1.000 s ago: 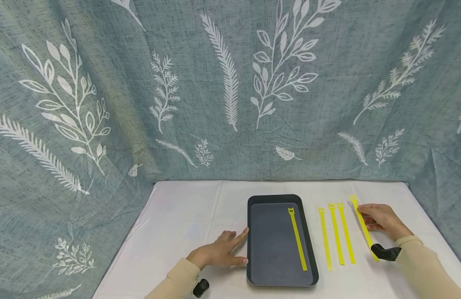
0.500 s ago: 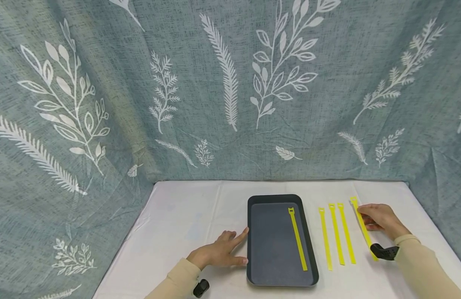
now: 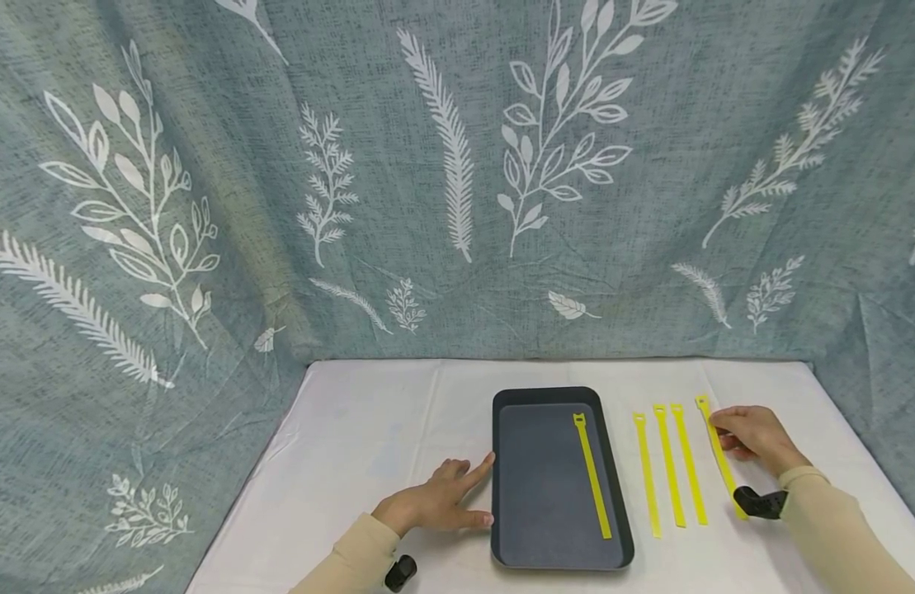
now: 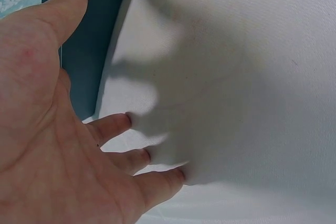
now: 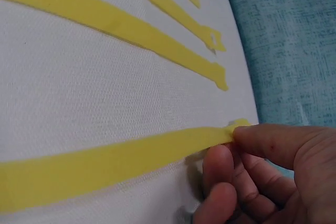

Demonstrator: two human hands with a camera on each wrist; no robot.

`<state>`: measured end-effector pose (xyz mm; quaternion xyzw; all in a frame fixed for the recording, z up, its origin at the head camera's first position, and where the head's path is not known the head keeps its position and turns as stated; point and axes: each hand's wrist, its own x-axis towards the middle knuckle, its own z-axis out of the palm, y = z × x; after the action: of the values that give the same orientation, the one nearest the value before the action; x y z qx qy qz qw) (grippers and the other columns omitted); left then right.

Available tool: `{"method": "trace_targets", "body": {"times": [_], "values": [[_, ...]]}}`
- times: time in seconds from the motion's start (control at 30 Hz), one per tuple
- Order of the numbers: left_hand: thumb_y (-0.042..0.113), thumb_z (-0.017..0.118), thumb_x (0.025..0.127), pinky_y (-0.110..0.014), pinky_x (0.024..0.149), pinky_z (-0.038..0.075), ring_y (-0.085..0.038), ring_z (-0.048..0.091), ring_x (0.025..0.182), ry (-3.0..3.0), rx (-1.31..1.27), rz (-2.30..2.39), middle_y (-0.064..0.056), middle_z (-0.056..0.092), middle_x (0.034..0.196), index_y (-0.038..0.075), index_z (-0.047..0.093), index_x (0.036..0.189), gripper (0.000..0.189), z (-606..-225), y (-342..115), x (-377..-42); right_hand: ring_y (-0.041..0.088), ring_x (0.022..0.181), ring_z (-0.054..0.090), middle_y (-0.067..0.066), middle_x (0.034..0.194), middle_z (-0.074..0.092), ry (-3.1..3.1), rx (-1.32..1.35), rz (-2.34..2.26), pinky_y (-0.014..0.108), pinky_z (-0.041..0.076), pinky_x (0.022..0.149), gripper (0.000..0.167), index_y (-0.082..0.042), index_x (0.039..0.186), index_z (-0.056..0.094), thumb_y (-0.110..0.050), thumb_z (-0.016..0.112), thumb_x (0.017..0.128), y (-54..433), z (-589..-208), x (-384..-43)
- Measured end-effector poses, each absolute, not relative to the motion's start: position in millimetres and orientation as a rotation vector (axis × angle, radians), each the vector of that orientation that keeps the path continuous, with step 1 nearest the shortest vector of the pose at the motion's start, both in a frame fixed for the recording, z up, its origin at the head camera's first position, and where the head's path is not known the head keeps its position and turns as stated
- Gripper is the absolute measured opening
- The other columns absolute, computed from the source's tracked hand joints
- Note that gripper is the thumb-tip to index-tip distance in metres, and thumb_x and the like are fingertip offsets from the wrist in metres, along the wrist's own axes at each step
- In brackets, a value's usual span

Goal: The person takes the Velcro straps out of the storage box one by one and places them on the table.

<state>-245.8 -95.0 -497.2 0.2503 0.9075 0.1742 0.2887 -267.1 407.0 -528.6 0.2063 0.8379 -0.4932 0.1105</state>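
My right hand (image 3: 754, 436) pinches a yellow hook-and-loop cable tie (image 5: 121, 157) near its slotted head, between thumb and fingers. The strap's lower end reaches down beside the wrist camera, which hides part of it. My left hand (image 3: 440, 497) rests at the left side of a dark grey tray (image 3: 535, 478), its index finger and thumb touching the rim. In the left wrist view its other fingers spread over the white cloth. Inside the tray, toward its right side, lies one yellow cable tie (image 3: 593, 477).
Between the tray and my right hand, several yellow cable ties (image 3: 669, 466) lie side by side on the white tablecloth (image 3: 375, 429), heads at the far end. A blue-green leaf-patterned curtain (image 3: 457, 181) hangs behind and along the sides.
The cable tie in my right hand has shifted slightly toward me and lowered, its head turning a little. My left hand and the tray hold their places.
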Motion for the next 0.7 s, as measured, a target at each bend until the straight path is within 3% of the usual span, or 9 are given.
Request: {"method": "trace_targets", "body": {"times": [0.23, 0.7], "values": [[0.052, 0.063, 0.097, -0.068, 0.112, 0.034, -0.042, 0.019, 0.154, 2.413, 0.668, 0.468, -0.023, 0.024, 0.163, 0.034, 0.01, 0.164, 0.087, -496, -95, -246, 0.01, 0.059, 0.053, -0.006, 0.067, 0.06, 2.499, 0.581, -1.39, 0.026, 0.043, 0.052, 0.044, 0.009, 0.124, 0.06, -0.027, 0.058, 0.098, 405, -530, -266], [0.052, 0.062, 0.097, -0.065, 0.112, 0.037, -0.04, 0.023, 0.152, 2.426, 0.688, 0.452, -0.023, 0.025, 0.161, 0.033, 0.01, 0.164, 0.087, -498, -94, -245, 0.013, 0.061, 0.052, -0.002, 0.074, 0.06, 2.57, 0.546, -1.365, 0.028, 0.046, 0.054, 0.036, 0.007, 0.117, 0.062, -0.023, 0.057, 0.098, 397, -537, -267]]}}
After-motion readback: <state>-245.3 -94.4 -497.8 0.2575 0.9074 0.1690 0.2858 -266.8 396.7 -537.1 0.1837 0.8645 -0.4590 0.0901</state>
